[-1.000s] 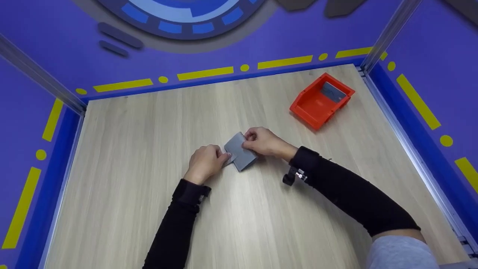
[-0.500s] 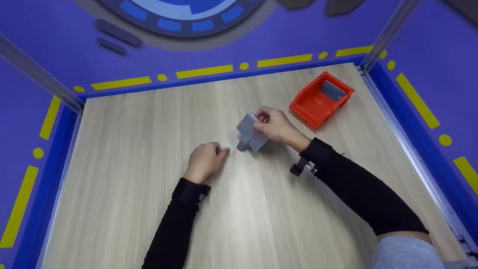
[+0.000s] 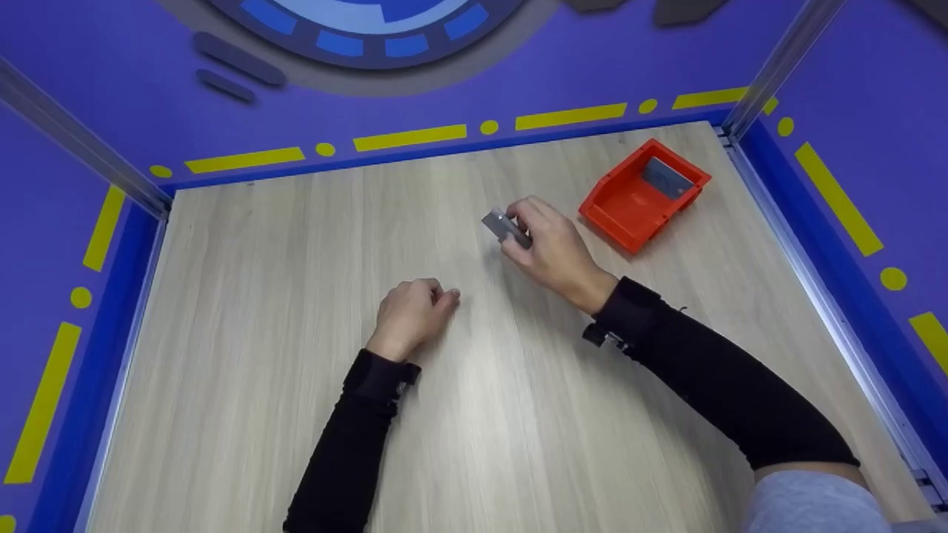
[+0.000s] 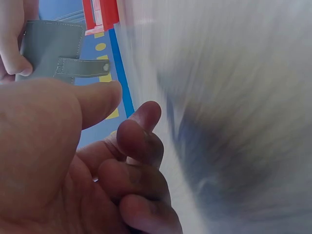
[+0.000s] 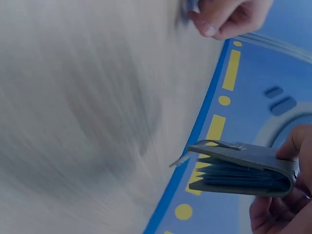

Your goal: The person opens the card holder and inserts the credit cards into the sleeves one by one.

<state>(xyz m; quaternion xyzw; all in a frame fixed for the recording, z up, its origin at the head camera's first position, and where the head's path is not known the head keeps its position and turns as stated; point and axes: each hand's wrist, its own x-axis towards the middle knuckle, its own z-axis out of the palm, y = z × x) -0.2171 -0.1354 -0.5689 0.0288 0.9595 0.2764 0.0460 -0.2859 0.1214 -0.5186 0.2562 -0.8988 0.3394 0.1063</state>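
My right hand [image 3: 554, 246] holds a grey card wallet [image 3: 501, 226] above the table, thumb on one cover and fingers on the other. In the right wrist view the wallet [image 5: 248, 153] is seen edge-on, with several leaves fanned between its covers. Its snap strap [image 4: 85, 67] hangs loose in the left wrist view, a metal stud near the end. My left hand [image 3: 412, 317] rests on the table at the centre left, fingers loosely curled and holding nothing. It is apart from the wallet.
An orange-red bin [image 3: 607, 215] stands at the back right of the wooden table [image 3: 281, 296], just beyond my right hand. A flat grey piece [image 3: 668, 178] lies against its inner back wall. Blue-purple panels [image 3: 415, 111] enclose the back and sides.
The right hand has lifted the wallet away from the left hand, up and to the right, and turned it edge-on. The left hand has let go of the strap and stayed in place.
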